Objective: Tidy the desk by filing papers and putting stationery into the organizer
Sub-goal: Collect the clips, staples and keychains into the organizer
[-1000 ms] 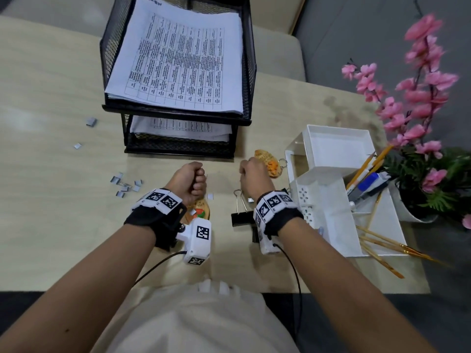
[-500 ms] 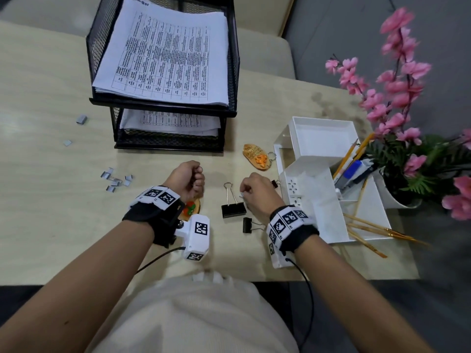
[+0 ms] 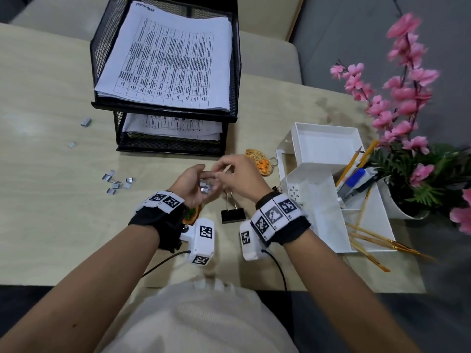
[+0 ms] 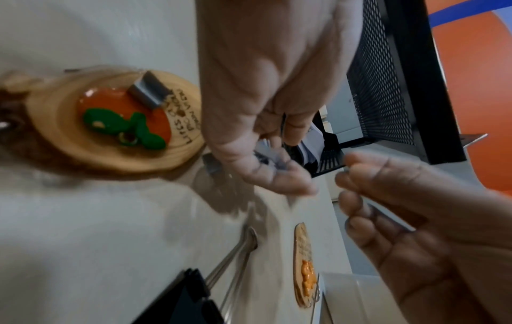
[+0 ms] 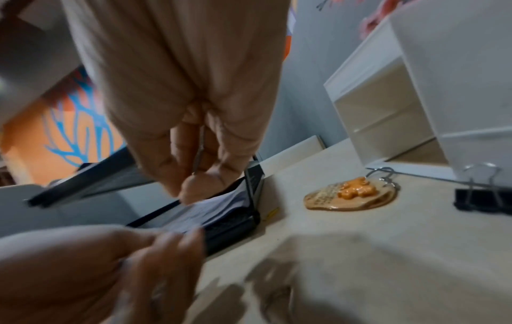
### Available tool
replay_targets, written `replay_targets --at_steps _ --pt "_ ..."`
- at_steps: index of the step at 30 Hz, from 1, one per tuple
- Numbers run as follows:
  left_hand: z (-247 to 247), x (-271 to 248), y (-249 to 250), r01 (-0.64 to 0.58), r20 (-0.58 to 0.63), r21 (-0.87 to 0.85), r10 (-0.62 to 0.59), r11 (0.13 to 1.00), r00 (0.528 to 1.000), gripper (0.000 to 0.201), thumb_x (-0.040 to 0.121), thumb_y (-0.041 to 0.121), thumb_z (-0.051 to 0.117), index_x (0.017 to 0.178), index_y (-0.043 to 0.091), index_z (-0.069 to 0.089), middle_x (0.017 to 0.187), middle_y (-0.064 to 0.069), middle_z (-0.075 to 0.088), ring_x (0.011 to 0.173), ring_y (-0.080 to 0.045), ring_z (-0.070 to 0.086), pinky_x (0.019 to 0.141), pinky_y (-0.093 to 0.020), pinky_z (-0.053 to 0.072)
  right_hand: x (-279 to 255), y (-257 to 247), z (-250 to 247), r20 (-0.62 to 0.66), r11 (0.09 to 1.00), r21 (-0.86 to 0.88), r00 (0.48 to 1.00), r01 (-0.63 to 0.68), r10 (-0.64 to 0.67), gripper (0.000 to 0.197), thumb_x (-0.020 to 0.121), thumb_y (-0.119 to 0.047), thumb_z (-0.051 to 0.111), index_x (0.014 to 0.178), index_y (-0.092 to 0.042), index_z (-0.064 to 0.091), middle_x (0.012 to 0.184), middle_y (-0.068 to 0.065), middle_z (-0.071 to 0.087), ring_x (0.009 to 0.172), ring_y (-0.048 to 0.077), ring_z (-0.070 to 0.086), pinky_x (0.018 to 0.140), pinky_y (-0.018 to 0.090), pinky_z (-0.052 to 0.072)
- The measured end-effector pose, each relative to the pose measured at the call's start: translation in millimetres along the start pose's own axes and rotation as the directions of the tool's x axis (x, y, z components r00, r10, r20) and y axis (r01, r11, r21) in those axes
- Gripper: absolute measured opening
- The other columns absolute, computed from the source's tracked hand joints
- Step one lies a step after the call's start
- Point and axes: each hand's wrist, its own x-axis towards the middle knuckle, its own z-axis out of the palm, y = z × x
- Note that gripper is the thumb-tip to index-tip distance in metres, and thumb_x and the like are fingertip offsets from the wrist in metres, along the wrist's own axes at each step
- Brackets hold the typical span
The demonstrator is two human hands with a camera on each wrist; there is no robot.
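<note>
My left hand point(image 3: 193, 183) is raised just above the desk, palm up and cupped round several silver staple pieces point(image 3: 204, 187). In the left wrist view its fingers point(image 4: 266, 136) curl over those pieces point(image 4: 267, 151). My right hand point(image 3: 237, 174) is right beside it and pinches a thin silver piece point(image 5: 200, 149) between thumb and finger over the left palm. More staple pieces point(image 3: 117, 181) lie scattered on the desk to the left. The white organizer point(image 3: 318, 174) stands at the right with pencils and pens point(image 3: 356, 174) in it. The black mesh tray point(image 3: 163, 108) holds printed papers.
A large black binder clip point(image 3: 233, 214) lies below my hands, a small one point(image 3: 276, 187) against the organizer. A wooden keychain point(image 4: 110, 122) with a staple piece point(image 4: 148, 89) on it sits under my left wrist. An orange keychain point(image 3: 260, 161), loose pencils point(image 3: 377, 243) and pink flowers point(image 3: 407, 98) are nearby.
My left fist has lifted off the desk, turned palm up and loosened, showing the staple pieces. My right hand has left the desk near the binder clips and come over the left palm.
</note>
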Motion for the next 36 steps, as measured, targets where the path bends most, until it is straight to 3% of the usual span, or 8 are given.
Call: replay_targets --at_steps 7,14,16,18,20,26,31,36 --pt "-20 -2 29 0.004 -0.071 0.064 0.001 0.998 0.997 0.046 0.098 0.028 0.029 0.053 0.020 0.030 0.031 0.006 0.026 0.022 -0.004 0.023 0.024 -0.011 0.013 78 23 -11 -0.159 0.941 -0.268 0.973 -0.206 0.168 0.033 0.079 0.003 0.049 0.106 0.000 0.067 0.111 0.021 0.067 0.107 0.035 0.060 0.087 0.031 0.045" --pt "-38 -7 47 -0.008 -0.273 0.414 0.133 0.910 0.953 0.040 0.100 0.014 0.025 0.060 0.013 0.033 0.032 0.002 0.027 0.019 -0.005 0.021 0.028 -0.004 0.013 86 37 7 -0.126 0.886 -0.420 0.980 -0.195 0.156 0.027 0.087 0.007 0.040 0.111 0.008 0.052 0.119 0.026 0.050 0.106 0.041 0.052 0.082 0.038 0.039" --pt "-39 -3 48 0.069 -0.349 0.619 0.195 0.782 0.917 0.035 0.097 0.005 0.032 0.064 0.003 0.046 0.035 -0.007 0.040 0.022 -0.014 0.040 0.032 -0.006 0.020 80 41 5 -0.098 0.849 -0.492 0.981 -0.193 0.167 0.022 0.088 0.006 0.044 0.106 0.008 0.056 0.118 0.025 0.047 0.104 0.041 0.053 0.084 0.040 0.041" --pt "-29 -1 43 0.118 -0.327 0.833 0.309 0.541 0.893 0.024 0.093 0.005 0.041 0.083 -0.009 0.057 0.068 -0.025 0.063 0.071 -0.030 0.071 0.046 -0.019 0.039 66 42 1 -0.072 0.832 -0.517 0.979 -0.201 0.192 0.020 0.086 0.006 0.045 0.099 0.005 0.061 0.113 0.024 0.052 0.100 0.037 0.056 0.079 0.036 0.043" --pt "-21 1 38 0.140 -0.251 0.949 0.409 0.282 0.877 0.030 0.095 0.015 0.042 0.106 -0.007 0.059 0.113 -0.029 0.061 0.110 -0.039 0.058 0.076 -0.034 0.047 49 41 -2 -0.112 0.865 -0.449 0.975 -0.223 0.194 0.021 0.084 0.007 0.043 0.083 -0.005 0.061 0.097 0.017 0.059 0.088 0.030 0.058 0.064 0.028 0.039" --pt "-2 12 22 0.226 -0.062 0.917 0.444 -0.329 0.894 0.049 0.093 0.042 0.041 0.124 0.005 0.050 0.124 -0.019 0.052 0.111 -0.035 0.054 0.087 -0.037 0.046 -22 41 -40 -0.249 0.966 0.002 0.935 -0.259 0.251 0.017 0.086 0.002 0.055 0.095 -0.002 0.069 0.096 0.004 0.060 0.081 0.014 0.055 0.073 0.013 0.047" --pt "18 5 9 0.241 -0.030 0.787 0.356 -0.568 0.934 0.035 0.086 0.017 0.054 0.116 0.001 0.059 0.123 -0.017 0.059 0.108 -0.033 0.059 0.087 -0.034 0.048 -92 59 -68 -0.396 0.928 -0.078 0.866 -0.364 0.306 0.020 0.085 0.003 0.055 0.095 -0.002 0.072 0.100 0.013 0.071 0.087 0.014 0.059 0.088 0.025 0.047" --pt "20 0 -1 0.222 -0.005 0.839 0.399 -0.498 0.917 0.026 0.085 0.017 0.049 0.101 0.003 0.064 0.109 -0.015 0.065 0.097 -0.031 0.061 0.081 -0.031 0.046 -132 88 -61 -0.463 0.803 -0.162 0.763 -0.573 0.451 0.024 0.082 0.006 0.051 0.083 -0.002 0.073 0.096 0.018 0.071 0.095 0.029 0.063 0.084 0.026 0.046"
